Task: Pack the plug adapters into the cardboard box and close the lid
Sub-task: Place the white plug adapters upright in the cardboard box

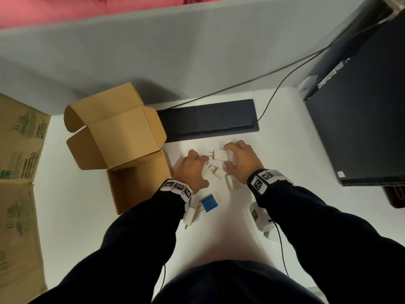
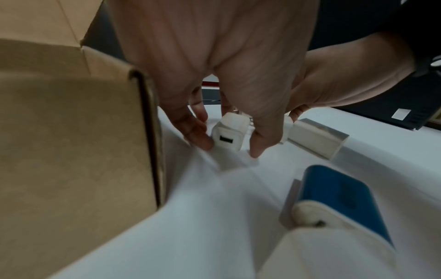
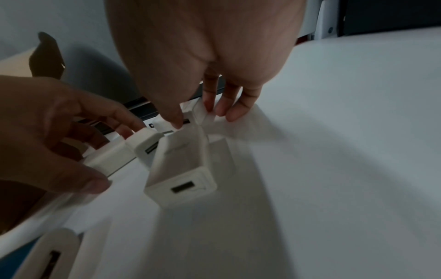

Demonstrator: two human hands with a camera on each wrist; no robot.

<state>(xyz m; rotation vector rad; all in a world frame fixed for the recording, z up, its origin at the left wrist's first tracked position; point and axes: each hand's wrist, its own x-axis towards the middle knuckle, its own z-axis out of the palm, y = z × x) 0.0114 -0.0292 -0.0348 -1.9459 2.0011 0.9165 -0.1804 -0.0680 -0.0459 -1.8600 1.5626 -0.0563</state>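
Left of hands: cardboard box (image 1: 140,183) lid up, inside hidden; left hand (image 1: 194,170) pinching white adapter (image 2: 229,133), right hand (image 1: 242,161) gripping another (image 1: 221,155).

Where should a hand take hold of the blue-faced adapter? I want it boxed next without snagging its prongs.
Grip the blue-faced adapter by its body, across its two opposite side walls, coming down from above. It lies apart from the white ones with its blue face up, and its prongs seem to point left toward the cardboard box, so stay clear of that end. The left hand looks nearest.
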